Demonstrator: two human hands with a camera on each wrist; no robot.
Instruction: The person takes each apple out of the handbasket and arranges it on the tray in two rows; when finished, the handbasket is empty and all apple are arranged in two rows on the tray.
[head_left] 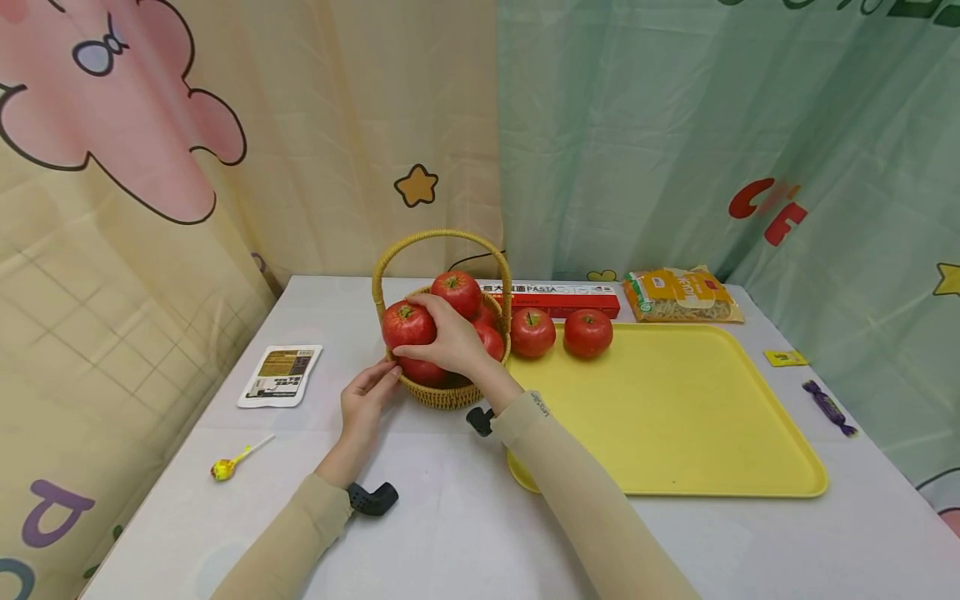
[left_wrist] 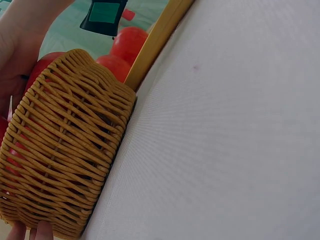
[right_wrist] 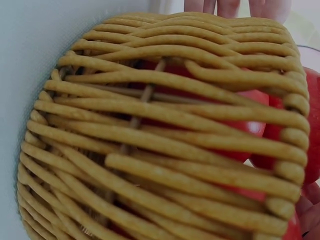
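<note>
A woven basket (head_left: 444,397) with a tall arched handle stands on the table, heaped with several red apples (head_left: 457,290). From above, my right hand (head_left: 452,340) grips an apple (head_left: 405,323) at the left side of the heap, thumb and fingers spread round it. My left hand (head_left: 362,407) rests its fingertips against the basket's left side. In the left wrist view the basket's weave (left_wrist: 65,145) fills the left, with fingertips (left_wrist: 44,231) touching its lower edge. The right wrist view shows apples (right_wrist: 240,117) through the gaps in the weave.
Right of the basket lies a yellow tray (head_left: 697,408), with two apples (head_left: 588,333) at its back left corner. Behind are a red pasta box (head_left: 577,302) and an orange noodle bag (head_left: 682,296). Sweets (head_left: 828,407) lie far right; a white packet (head_left: 281,375) and a lollipop (head_left: 225,468) lie left.
</note>
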